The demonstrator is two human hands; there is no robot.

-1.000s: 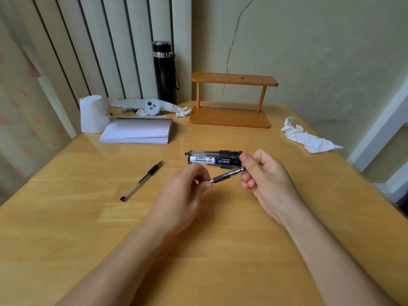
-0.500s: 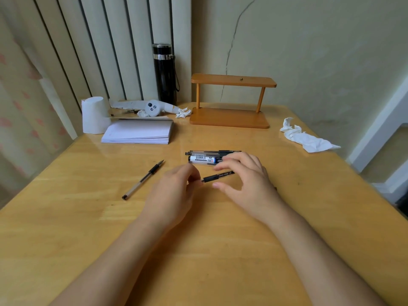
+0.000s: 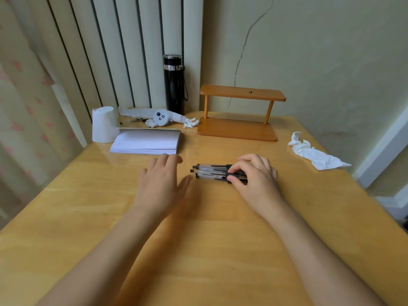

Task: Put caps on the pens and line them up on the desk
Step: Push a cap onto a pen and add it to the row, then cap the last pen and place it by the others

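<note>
Resting on the wooden worktop (image 3: 220, 228), a row of capped pens (image 3: 210, 173) lies side by side under the right hand (image 3: 254, 175), whose curled fingers (image 3: 237, 166) and thumb pinch the pens' right ends. Just left of the pens' free ends, the left hand (image 3: 162, 184) hovers palm down, fingers spread and holding nothing. Beyond the left hand sits a paper stack (image 3: 146, 142).

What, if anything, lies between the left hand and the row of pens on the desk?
Nothing visible: only bare desk separates the open left hand from the pens, which the right hand holds.
</note>
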